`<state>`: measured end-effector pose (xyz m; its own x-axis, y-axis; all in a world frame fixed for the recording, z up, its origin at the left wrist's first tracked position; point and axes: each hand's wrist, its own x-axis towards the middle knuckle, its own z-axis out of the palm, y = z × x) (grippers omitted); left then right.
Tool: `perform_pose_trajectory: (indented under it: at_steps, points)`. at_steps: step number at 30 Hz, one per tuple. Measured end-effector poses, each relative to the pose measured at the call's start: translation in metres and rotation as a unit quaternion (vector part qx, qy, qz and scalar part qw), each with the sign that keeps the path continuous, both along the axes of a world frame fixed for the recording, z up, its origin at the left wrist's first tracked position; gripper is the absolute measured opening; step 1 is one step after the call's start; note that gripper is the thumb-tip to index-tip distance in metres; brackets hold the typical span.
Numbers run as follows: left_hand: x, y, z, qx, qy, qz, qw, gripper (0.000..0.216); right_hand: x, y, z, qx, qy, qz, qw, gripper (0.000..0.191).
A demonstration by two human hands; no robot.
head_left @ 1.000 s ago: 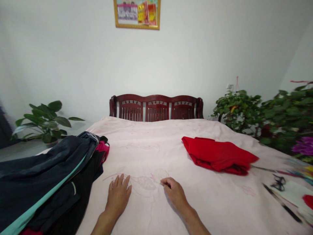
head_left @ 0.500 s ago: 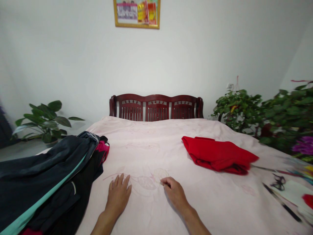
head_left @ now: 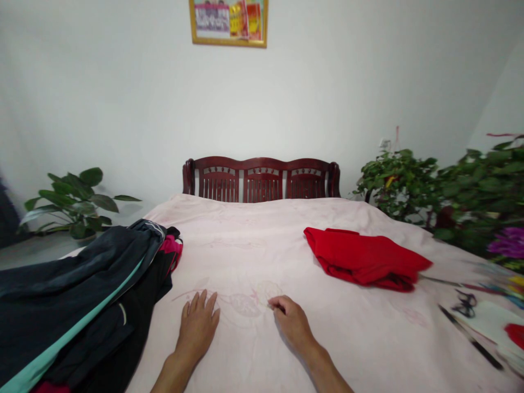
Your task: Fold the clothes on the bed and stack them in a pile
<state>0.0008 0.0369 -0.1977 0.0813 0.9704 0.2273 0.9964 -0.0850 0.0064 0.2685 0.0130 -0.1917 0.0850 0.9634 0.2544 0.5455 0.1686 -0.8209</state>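
My left hand [head_left: 198, 326] lies flat on the pale pink bedsheet [head_left: 254, 245], fingers stretched out, holding nothing. My right hand [head_left: 291, 321] rests on the sheet beside it with the fingers curled under; whether they pinch the sheet is not clear. A pile of dark clothes with a teal stripe [head_left: 77, 297] lies just left of my left hand. A folded red garment [head_left: 364, 258] lies on the sheet, farther away and to the right of my right hand.
A dark red wooden headboard [head_left: 262, 178] stands at the far end of the bed. Potted plants stand on the floor at left [head_left: 76, 202] and along the right [head_left: 442, 191]. A colourful printed patch [head_left: 483, 319] shows on the bed's right edge. A framed picture [head_left: 228, 21] hangs on the wall.
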Motion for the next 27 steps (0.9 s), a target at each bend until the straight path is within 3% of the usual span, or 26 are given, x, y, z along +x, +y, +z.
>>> perform_pose_trajectory:
  at_steps: [27]
  points:
    - [0.0015,-0.0020,0.0046,-0.015,0.016,0.004,1.000,0.049,0.0008,0.0007,-0.0030,0.003,0.013,0.006,1.000,0.028]
